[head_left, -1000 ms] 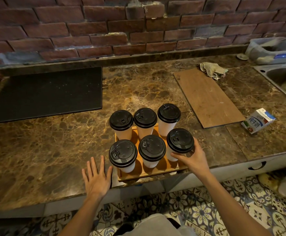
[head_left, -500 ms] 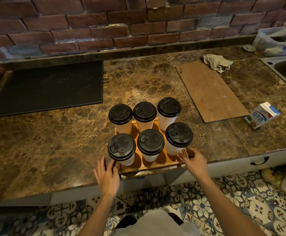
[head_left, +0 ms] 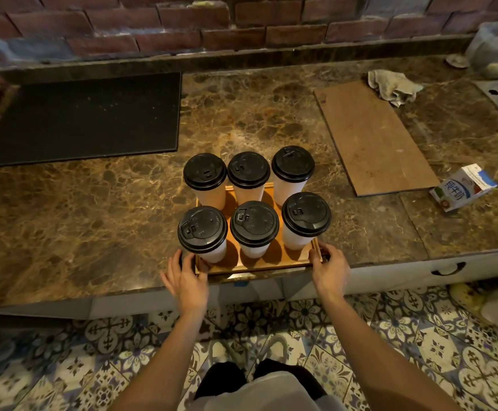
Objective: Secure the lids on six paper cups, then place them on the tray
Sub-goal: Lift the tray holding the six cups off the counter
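I count six paper cups (head_left: 289, 188) on my feed, three in the back row and three in front; six black lids (head_left: 254, 222), one to each cup; one wooden tray (head_left: 256, 266); two hands, a left hand (head_left: 187, 281) and a right hand (head_left: 330, 269); one table (head_left: 93, 203); one black mat (head_left: 84, 117); one wooden board (head_left: 372, 137); one crumpled rag (head_left: 393, 86); one milk carton (head_left: 462, 186).

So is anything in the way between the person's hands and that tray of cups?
Nothing visible is. The left hand and the right hand hold the tray at its two near corners, with nothing between them and it. All six lidded cups stand on the tray.
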Tool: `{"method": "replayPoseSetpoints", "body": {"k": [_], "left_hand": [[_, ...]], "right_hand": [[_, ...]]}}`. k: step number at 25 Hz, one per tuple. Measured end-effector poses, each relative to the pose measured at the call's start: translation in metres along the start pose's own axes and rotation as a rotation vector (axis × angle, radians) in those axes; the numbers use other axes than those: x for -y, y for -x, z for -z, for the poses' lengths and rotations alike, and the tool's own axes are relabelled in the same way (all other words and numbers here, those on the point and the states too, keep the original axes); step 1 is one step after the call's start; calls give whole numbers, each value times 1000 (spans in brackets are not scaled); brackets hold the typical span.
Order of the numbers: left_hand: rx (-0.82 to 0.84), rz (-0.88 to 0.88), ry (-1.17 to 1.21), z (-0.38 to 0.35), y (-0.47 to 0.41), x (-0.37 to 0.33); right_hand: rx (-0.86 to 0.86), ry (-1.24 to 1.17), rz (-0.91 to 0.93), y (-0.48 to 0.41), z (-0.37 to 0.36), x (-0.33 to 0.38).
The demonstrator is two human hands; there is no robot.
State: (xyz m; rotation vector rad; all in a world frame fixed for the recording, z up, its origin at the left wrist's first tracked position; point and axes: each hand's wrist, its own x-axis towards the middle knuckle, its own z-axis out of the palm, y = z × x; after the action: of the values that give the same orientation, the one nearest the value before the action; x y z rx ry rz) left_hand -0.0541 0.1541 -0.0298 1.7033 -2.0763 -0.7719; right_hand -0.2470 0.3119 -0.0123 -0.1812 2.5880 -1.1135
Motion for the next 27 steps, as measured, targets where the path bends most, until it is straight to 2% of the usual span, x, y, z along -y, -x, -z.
{"method": "replayPoseSetpoints", "body": {"k": [11,14,16,20,24,27], "left_hand": [[7,123,49,16,41,12],[38,127,203,19,53,19],[119,155,349,22,60,23],[256,362,716,30,72,29],[265,521,810,35,90,43],[261,575,824,38,104,46]], "right_hand": [[81,-96,-14,40,10,-31],[172,-237,-82,51,16,-36],[220,-330,-138,56,20,-42],[288,-408,-210,67,29,-55],[306,-394,-244,82,36,-70],[314,-378,-265,90,42,-76]]}}
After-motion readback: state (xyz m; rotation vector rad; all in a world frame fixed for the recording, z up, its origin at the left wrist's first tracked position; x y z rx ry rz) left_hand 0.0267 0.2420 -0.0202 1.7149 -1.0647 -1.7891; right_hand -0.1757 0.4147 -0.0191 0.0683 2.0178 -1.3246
